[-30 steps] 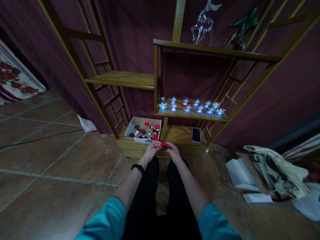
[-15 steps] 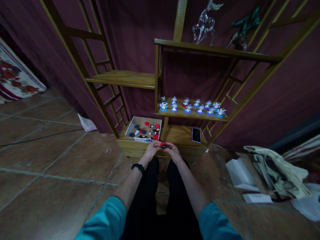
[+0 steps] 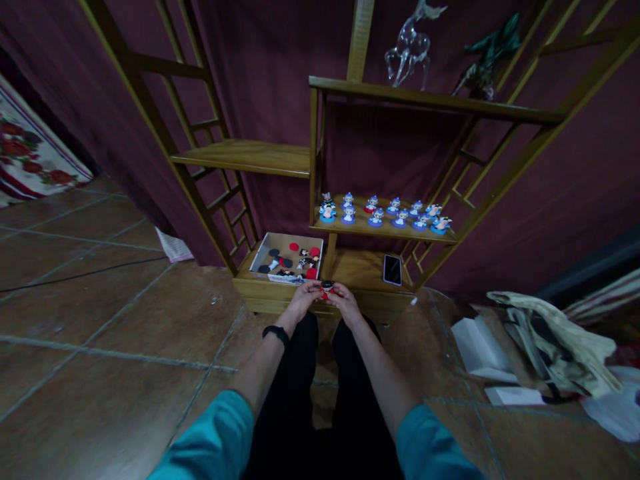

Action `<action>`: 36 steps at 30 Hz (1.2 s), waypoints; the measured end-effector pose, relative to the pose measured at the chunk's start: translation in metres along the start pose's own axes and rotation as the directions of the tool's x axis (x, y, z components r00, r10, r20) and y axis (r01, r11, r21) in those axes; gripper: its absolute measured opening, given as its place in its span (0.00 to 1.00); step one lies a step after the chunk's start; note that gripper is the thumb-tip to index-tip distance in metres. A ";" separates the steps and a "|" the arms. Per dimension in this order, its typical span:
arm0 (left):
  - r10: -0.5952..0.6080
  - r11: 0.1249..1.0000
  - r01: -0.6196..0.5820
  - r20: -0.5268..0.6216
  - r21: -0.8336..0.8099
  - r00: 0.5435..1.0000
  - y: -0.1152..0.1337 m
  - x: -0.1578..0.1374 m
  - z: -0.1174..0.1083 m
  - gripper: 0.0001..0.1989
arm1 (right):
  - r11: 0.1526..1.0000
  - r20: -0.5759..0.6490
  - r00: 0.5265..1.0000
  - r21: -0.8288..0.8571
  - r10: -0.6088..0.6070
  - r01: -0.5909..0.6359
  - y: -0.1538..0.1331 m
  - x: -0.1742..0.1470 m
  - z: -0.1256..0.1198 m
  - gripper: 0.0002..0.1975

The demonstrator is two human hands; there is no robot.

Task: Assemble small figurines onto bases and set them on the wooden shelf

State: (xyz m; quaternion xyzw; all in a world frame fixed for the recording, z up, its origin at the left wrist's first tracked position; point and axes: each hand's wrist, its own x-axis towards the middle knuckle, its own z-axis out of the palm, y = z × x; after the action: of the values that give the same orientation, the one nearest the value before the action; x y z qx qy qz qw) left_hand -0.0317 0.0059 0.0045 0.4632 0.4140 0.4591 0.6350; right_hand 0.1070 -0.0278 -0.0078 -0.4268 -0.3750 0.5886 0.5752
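Note:
Between my hands is a small figurine (image 3: 327, 287) with a black top and a red lower part. My left hand (image 3: 305, 298) grips it from the left with pinched fingers. From the other side, my right hand (image 3: 346, 299) closes on its right edge. Just beyond my left hand, an open cardboard box (image 3: 260, 257) rests on the low shelf. Several red discs (image 3: 294, 247), dark discs (image 3: 275, 253) and loose black-and-white figurines (image 3: 303, 265) lie inside it.
Several small figurines (image 3: 376, 217) on round bases stand in rows on the middle shelf (image 3: 320, 223). A phone (image 3: 393, 270) lies on the lower shelf at right. Higher up stand a clear deer figure (image 3: 411, 47) and a dark green ornament (image 3: 490, 57). Bags (image 3: 555, 340) lie on the floor, right.
The figurine has been tipped between my fingers, so its black top now points up and away with the red part below. Both hands stay in nearly the same place.

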 end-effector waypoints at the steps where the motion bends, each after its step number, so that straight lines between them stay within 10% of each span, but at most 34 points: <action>1: -0.004 1.000 0.004 -0.001 0.007 1.000 0.000 0.000 0.000 0.16 | 1.000 0.000 1.000 0.001 0.001 -0.001 0.000 0.000 0.000 0.20; 36: -0.090 0.996 0.089 0.079 0.013 0.993 0.004 -0.001 -0.001 0.12 | 0.989 0.043 0.996 0.128 0.073 -0.078 -0.008 -0.003 0.002 0.20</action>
State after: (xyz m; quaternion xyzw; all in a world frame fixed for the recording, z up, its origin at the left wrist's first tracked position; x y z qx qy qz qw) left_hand -0.0335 0.0057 0.0086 0.4649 0.4110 0.4095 0.6688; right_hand 0.1080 -0.0298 0.0002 -0.3910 -0.3303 0.6410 0.5719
